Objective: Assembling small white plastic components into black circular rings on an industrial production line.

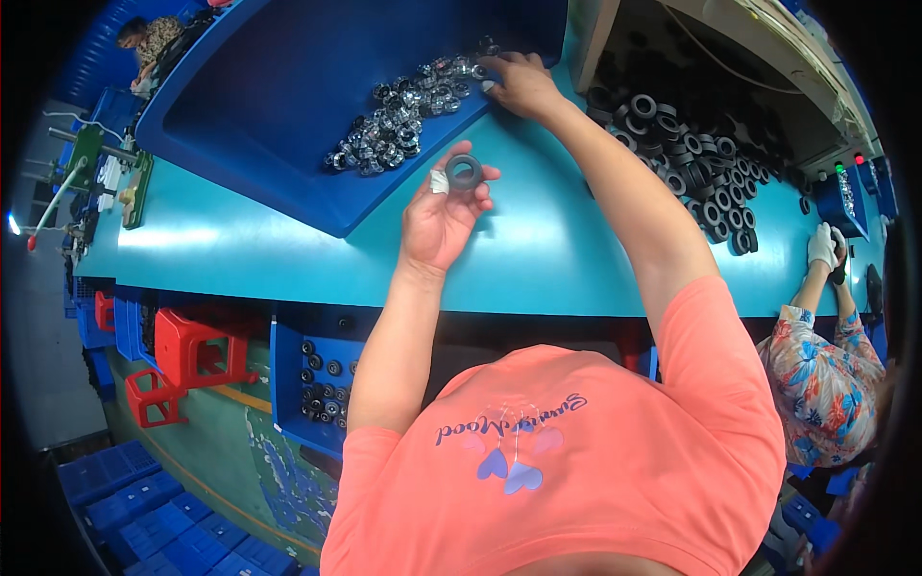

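Observation:
My left hand point(440, 223) is raised palm up over the turquoise tabletop. Its fingers curl round a dark grey rubber ring point(464, 186), which looks like a small tyre; something white wraps one finger. At the right end of a tilted blue bin point(259, 77), my right hand point(523, 86) reaches over the rim. Its thumb, also with white on it, and its fingers are apart beside shiny silver-and-black wheel hubs point(394, 120). No part shows clearly gripped there. The hubs lie heaped along the bin's lower side.
A large pile of dark rubber rings point(715, 173) spreads on the turquoise table point(567, 259) to my right. A co-worker's gloved hand point(822, 246) is at the far right. Below the table's left side stand a blue crate point(288, 384) of black wheels and red stools point(192, 350).

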`<state>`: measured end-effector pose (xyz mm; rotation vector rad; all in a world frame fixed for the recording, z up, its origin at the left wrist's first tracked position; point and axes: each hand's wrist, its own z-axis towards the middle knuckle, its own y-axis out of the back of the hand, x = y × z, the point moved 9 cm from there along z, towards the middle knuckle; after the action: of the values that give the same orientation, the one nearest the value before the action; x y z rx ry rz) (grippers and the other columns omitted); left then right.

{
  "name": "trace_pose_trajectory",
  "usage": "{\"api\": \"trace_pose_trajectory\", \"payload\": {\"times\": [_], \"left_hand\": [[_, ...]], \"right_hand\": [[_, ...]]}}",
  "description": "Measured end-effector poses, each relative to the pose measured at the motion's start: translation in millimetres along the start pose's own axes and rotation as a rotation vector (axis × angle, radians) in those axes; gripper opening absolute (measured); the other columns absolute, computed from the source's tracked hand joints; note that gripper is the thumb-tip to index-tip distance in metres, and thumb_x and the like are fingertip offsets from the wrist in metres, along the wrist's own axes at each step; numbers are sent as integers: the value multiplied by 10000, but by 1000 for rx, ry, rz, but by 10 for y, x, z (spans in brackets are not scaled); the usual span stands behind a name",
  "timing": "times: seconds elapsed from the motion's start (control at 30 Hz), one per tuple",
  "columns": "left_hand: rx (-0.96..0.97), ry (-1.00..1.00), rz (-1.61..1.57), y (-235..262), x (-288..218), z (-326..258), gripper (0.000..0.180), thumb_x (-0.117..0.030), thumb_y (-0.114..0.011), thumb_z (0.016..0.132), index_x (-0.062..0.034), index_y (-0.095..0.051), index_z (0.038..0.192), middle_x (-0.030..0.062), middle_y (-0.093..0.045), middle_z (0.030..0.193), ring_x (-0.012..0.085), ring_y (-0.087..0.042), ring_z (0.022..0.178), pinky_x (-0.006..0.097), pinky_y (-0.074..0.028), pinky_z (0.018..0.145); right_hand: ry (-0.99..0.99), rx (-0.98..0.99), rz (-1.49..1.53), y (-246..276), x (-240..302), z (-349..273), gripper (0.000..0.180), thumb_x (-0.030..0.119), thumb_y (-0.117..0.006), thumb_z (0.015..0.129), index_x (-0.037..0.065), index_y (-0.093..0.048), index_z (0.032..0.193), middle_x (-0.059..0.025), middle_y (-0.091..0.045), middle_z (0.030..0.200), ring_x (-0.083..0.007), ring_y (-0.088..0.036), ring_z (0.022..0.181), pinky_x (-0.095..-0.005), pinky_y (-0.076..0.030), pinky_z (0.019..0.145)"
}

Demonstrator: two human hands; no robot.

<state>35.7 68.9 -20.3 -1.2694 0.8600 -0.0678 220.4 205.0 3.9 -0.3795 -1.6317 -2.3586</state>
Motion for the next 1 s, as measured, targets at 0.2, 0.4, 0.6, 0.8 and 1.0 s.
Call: {"api": "trace_pose_trajectory", "payload": {"times": [0.2,0.4,0.6,0.8,1.0], "left_hand": [[23,2,-7,-21,-8,-19,462,-282,-484,1045,-32,-450,1432,250,-631,1168,211,-616,911,364,-520,829],[28,6,-15,8,9,5,484,-293,-495,1048,-29,-428,1447,270,-619,1181,216,-610,912,368,-521,838],[9,0,10,3,-16,-16,488,-308,-514,1040,-24,-446,1431,266,-620,1175,217,-607,913,366,-518,844],[-14,-7,12,36,-35,-31,493,-312,-519,1037,-28,-447,1433,262,-621,1171,220,-604,917,364,-515,851],[3,-17,27,4,-21,-30,448,-242,-501,1030,-35,-455,1426,237,-630,1184,220,-634,946,373,-528,853]], "right_hand": [[43,24,35,-88,31,-1,376,333,-707,854,215,-686,1210,-106,-596,1290,-349,-524,1224,-454,-477,1027],[123,-17,59,21,204,-70,355,354,-731,822,216,-711,1149,-76,-656,1184,-323,-578,1160,-459,-508,980],[86,-30,74,77,247,-80,344,349,-730,813,178,-721,1112,-67,-678,1135,-310,-602,1123,-445,-527,940],[72,-60,460,300,266,-284,393,297,-758,807,65,-694,1118,-117,-721,1073,-313,-691,998,-415,-549,903],[17,104,897,674,524,-1021,434,125,-727,873,7,-621,1277,-83,-696,1135,-146,-665,1021,-308,-540,907]]}}
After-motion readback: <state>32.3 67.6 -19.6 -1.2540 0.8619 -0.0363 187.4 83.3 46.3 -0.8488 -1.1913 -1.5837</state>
